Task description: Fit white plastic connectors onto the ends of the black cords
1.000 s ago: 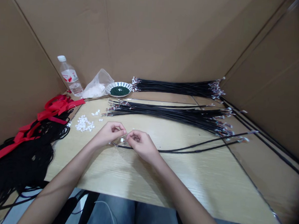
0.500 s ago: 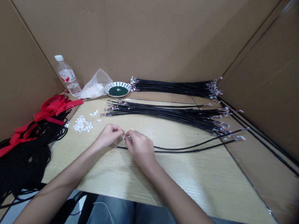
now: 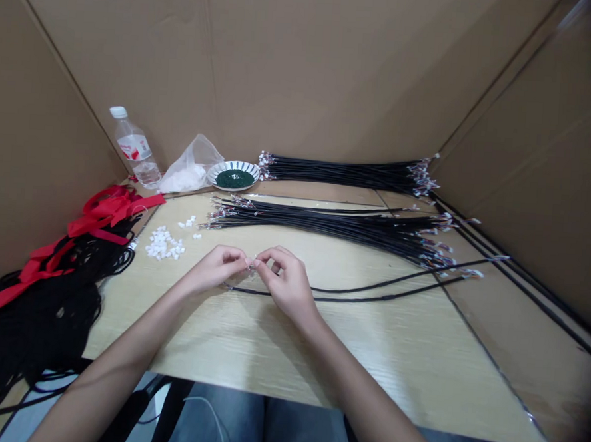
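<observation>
My left hand [image 3: 221, 267] is closed in a pinch, its fingertips meeting those of my right hand above the table [image 3: 208, 336]. What sits in the left pinch is too small to make out. My right hand [image 3: 288, 280] pinches the thin wire end of a black cable [image 3: 382, 284], whose length runs off to the right. Below it lies a second black cable [image 3: 371, 299], passing under my right hand, with its left end near my left fingers. Small white connectors [image 3: 164, 243] are heaped to the left of my left hand.
Behind my hands lies a bundle of black cables [image 3: 325, 221], with another bundle [image 3: 343, 172] by the cardboard wall [image 3: 335, 70]. A plate of green bits [image 3: 234, 178], plastic bag [image 3: 188, 174] and bottle [image 3: 134, 150] stand back left. Red-tied black cords [image 3: 44, 319] cover the left edge.
My right hand has turned, its fingers now more arched and the fingertips still at the left hand's. The held cable's far end has slid to the right.
</observation>
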Available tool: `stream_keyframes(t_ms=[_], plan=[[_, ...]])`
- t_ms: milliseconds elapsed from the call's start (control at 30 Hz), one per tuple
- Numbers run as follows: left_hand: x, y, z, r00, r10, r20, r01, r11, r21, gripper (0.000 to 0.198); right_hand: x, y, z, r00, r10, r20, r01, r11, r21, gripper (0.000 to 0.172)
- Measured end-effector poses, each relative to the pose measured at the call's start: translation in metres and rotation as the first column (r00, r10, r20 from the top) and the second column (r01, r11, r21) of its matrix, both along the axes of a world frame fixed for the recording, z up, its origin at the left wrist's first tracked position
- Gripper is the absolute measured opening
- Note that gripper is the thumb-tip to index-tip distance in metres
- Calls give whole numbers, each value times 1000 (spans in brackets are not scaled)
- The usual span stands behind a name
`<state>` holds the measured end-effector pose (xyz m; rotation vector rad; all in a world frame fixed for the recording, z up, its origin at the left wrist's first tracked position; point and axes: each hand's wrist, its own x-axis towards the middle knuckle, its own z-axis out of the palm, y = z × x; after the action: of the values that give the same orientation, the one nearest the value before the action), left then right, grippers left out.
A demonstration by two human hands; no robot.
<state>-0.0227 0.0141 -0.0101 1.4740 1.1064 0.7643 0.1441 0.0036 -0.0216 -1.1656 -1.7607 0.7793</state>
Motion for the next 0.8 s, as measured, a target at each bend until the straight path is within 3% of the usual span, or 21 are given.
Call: stream_keyframes(t_ms=[167,433,800], plan=[[-1,-1,3,995,-19,101,23,999,-40,39,2,0,4,997,57,-53,-57,998,17,9],[-3,1,0,988,38,149,-30,998,-60,40,7,-2,10,986,160,49,-165,979,120,9],[-4,-1,4,984,-119,131,125,991,-38,43,10,-3,13,973,222,65,-226,972,62,10]])
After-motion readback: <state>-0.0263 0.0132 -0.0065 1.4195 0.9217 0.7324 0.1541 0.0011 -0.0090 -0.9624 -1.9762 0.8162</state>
